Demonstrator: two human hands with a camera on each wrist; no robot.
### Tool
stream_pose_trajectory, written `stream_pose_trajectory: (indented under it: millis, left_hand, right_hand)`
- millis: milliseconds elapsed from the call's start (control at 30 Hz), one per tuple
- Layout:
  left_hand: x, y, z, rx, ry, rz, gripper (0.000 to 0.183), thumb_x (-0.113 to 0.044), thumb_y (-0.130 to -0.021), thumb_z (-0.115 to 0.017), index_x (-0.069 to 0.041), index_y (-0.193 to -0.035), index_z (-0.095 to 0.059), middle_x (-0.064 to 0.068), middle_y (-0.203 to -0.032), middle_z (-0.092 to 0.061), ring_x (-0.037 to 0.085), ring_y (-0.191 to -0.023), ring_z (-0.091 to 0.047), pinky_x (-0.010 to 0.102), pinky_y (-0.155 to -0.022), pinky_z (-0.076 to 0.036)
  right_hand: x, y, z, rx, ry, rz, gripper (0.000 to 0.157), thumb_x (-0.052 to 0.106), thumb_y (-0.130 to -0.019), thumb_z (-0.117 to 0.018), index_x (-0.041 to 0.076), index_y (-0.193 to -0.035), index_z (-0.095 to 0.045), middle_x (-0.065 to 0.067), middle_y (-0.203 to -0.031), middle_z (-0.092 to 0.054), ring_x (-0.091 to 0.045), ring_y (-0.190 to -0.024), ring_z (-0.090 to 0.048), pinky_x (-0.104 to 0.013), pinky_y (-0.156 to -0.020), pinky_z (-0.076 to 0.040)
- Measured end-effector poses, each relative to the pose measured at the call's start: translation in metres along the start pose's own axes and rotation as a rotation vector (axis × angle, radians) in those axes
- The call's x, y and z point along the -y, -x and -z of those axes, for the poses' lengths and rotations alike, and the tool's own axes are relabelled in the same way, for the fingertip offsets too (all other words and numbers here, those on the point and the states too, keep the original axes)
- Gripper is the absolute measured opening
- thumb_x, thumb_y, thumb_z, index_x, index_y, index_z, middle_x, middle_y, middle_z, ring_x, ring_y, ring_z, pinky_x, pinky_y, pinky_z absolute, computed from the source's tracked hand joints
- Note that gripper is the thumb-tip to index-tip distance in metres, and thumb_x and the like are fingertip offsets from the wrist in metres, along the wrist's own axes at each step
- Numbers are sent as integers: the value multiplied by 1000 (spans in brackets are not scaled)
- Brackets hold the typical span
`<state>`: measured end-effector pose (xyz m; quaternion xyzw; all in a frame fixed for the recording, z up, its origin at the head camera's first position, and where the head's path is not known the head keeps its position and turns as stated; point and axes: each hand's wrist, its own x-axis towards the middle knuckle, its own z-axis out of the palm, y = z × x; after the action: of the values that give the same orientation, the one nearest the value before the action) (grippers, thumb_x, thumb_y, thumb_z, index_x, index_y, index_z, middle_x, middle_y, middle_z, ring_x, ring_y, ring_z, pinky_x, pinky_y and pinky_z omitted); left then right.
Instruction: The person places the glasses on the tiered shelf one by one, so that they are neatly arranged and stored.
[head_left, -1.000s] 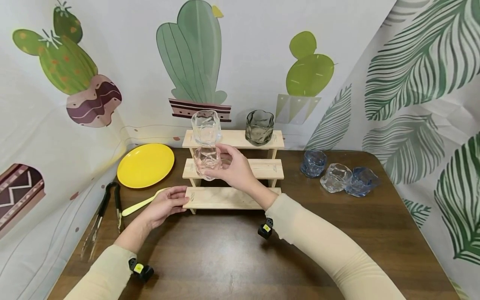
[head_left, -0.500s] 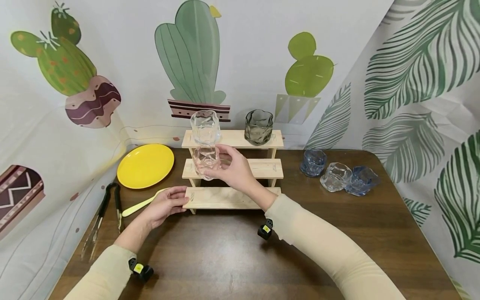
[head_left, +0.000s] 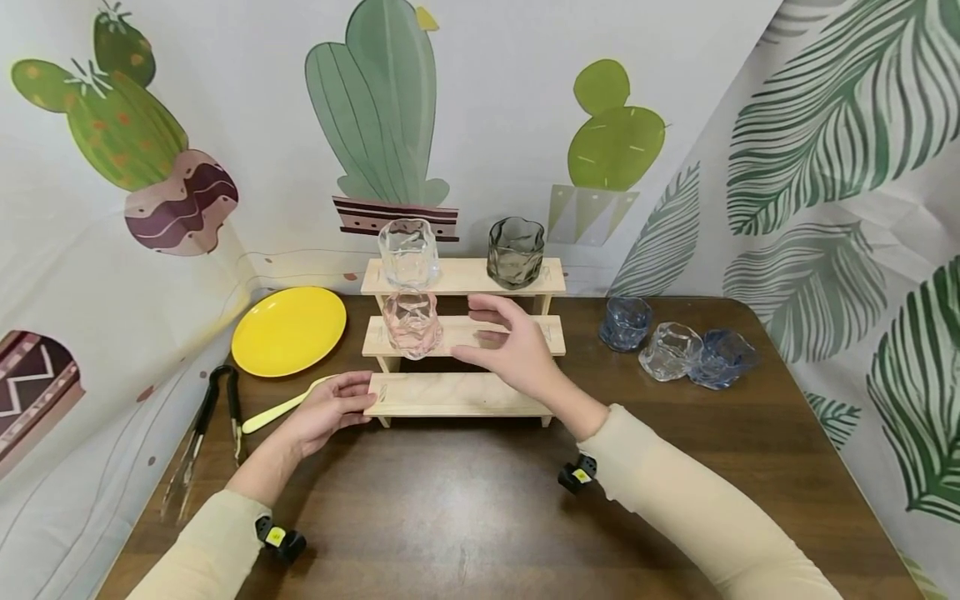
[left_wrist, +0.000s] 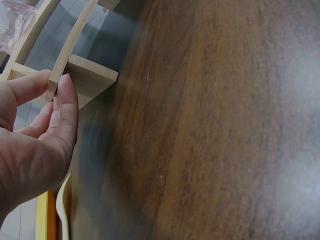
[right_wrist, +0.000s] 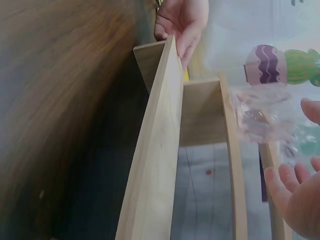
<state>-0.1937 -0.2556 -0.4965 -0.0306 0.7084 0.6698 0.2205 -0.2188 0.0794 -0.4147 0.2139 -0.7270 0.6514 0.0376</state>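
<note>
A three-step wooden shelf [head_left: 457, 393] stands on the table. My left hand [head_left: 332, 410] pinches the left end of its lowest step between thumb and fingers, as the left wrist view also shows. On the left of the middle step sits a pink glass [head_left: 412, 325]. My right hand [head_left: 517, 346] hovers to the right of that glass, thumb and fingers apart, holding nothing. Up on the top step are a clear glass [head_left: 408, 254] at the left and a grey glass [head_left: 516, 252] at the right.
Right of the shelf stand two blue glasses [head_left: 626, 323] and another clear glass [head_left: 670, 352]. At the left lie a yellow plate [head_left: 288, 331], a pale yellow utensil [head_left: 281, 410], partly hidden by my left hand, and black-handled tongs [head_left: 202, 433]. A patterned cloth backdrop rises behind.
My right hand has let go of the pink glass and drawn away to the right. The glass stays on the middle step. My left hand keeps its hold on the shelf.
</note>
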Motion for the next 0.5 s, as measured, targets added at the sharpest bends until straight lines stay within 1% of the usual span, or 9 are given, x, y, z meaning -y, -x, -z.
stream_pose_trajectory:
  millis: [167,267,367,433,500]
  left_hand:
    - [1,0,0,-6,4,0,65,-9,-103,-65,9,-154,-31,25,-137,-52,18,-103,-64,31,-85,-58]
    - [2,0,-1,-8,8,-1,64,-8,-103,-64,9,-155,-31,25,-138,-52,18,-103,-65,31,-85,-58]
    - [2,1,-1,-9,8,-7,63,-7,-103,-64,9,-154,-31,25,-138,-53,17,-103,-65,30,-85,-58]
    - [2,1,-1,-10,6,-12,63,-7,-103,-64,9,-154,-31,25,-138,-53,17,-103,-65,31,-85,-58]
    - [1,1,-1,-9,5,-13,64,-8,-103,-65,9,-154,-32,24,-137,-53,18,-103,-65,31,-85,-58]
  right_hand:
    - [3,20,36,-78,25,72,59,0,-79,-90,3,-133,-65,-10,-131,-65,-41,-119,-62,-42,-97,-56]
    - [1,34,63,-136,79,124,58,-5,-78,-89,0,-130,-66,-12,-128,-67,-40,-116,-63,-43,-97,-56]
    - [-3,47,95,-214,160,174,58,-9,-76,-88,-3,-128,-66,-14,-125,-69,-33,-113,-66,-40,-98,-55]
    - [-6,56,119,-284,210,180,57,-12,-75,-88,-4,-127,-67,-15,-123,-70,-25,-110,-68,-34,-98,-54]
    - [-9,66,143,-365,250,170,57,-14,-74,-87,-6,-127,-67,-12,-121,-72,-17,-108,-69,-27,-98,-52]
